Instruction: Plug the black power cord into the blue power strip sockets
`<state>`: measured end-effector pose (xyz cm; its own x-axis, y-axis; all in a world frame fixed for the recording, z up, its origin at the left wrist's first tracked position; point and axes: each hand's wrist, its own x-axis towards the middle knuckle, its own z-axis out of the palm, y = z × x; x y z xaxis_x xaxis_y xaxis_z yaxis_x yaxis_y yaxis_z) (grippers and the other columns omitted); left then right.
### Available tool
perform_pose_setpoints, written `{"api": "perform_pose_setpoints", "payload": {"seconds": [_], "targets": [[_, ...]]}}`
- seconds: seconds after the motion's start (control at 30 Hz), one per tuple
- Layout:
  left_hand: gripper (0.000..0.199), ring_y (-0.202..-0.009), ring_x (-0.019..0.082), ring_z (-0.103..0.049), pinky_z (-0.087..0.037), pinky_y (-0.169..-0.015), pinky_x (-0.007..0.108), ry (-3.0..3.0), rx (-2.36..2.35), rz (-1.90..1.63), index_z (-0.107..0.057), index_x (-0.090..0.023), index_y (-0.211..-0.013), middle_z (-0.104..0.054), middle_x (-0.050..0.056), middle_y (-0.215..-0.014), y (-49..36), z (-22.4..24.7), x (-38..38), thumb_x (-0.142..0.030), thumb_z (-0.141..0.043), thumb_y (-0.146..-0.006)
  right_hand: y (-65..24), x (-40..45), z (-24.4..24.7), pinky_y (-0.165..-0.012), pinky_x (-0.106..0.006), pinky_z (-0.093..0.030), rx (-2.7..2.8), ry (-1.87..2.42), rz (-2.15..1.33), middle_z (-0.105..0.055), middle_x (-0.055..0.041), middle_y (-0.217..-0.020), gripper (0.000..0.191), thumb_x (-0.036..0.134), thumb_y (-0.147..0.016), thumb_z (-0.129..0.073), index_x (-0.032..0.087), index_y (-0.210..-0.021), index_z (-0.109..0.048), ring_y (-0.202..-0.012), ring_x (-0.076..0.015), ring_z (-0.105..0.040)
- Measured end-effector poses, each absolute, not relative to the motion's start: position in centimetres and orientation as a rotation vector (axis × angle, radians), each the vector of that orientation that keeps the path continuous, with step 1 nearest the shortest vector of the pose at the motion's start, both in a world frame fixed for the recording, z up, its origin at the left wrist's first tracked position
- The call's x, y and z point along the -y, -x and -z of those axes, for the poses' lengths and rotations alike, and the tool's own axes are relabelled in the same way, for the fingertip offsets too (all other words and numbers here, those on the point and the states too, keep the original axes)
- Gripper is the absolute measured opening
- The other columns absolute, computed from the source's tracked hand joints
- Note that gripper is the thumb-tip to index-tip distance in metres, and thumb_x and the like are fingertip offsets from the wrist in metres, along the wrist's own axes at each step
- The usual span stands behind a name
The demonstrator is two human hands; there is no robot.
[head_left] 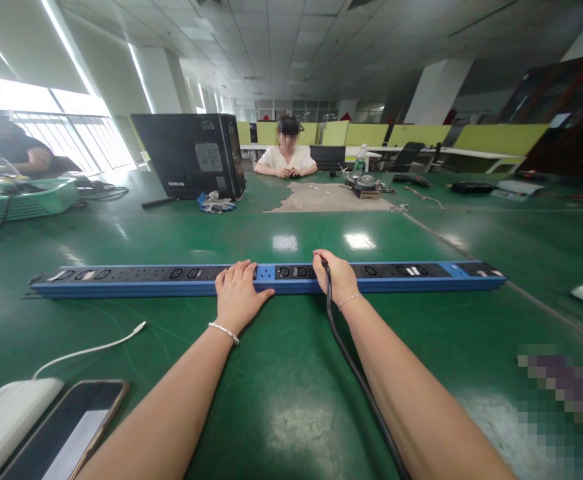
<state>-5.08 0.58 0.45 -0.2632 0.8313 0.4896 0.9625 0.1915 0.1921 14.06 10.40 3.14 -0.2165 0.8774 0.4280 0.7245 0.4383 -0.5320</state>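
A long blue-and-black power strip [291,287] with several sockets lies crosswise on the green table. My left hand [237,293] rests flat over its middle, fingers spread across the top and thumb along the front edge. A little to the right, my right hand [337,277] is closed around the end of a black power cord [338,333], at the strip's top. The plug itself is hidden by my fingers, so I cannot see whether it sits in a socket. From my hand the cord runs down toward me beside my right forearm.
At near left lie a phone [66,430], a white power bank [14,413] and a white cable [91,350]. Farther back are a black computer case [186,157], gloves [216,202], a green basket [26,203] and a bottle [360,162]. A person [286,157] sits opposite, another at far left.
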Motion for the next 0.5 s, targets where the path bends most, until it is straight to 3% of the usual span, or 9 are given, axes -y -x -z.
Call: {"api": "perform_pose_setpoints", "payload": {"seconds": [0.5], "targets": [[0.059,-0.122,0.029,-0.043,-0.024,-0.104,0.044,1.703,2.176,0.694,-0.051,-0.023,-0.121,-0.053,0.009,-0.131,5.03,-0.38,-0.60,-0.051,-0.061,-0.071,-13.65,-9.62,-2.57,-0.080,-0.030,-0.048,1.912,1.312,-0.250,-0.071,-0.0086,-0.096,0.033,0.031,-0.088,-0.041,0.019,-0.108,-0.064,-0.087,-0.0207,-0.066]]}}
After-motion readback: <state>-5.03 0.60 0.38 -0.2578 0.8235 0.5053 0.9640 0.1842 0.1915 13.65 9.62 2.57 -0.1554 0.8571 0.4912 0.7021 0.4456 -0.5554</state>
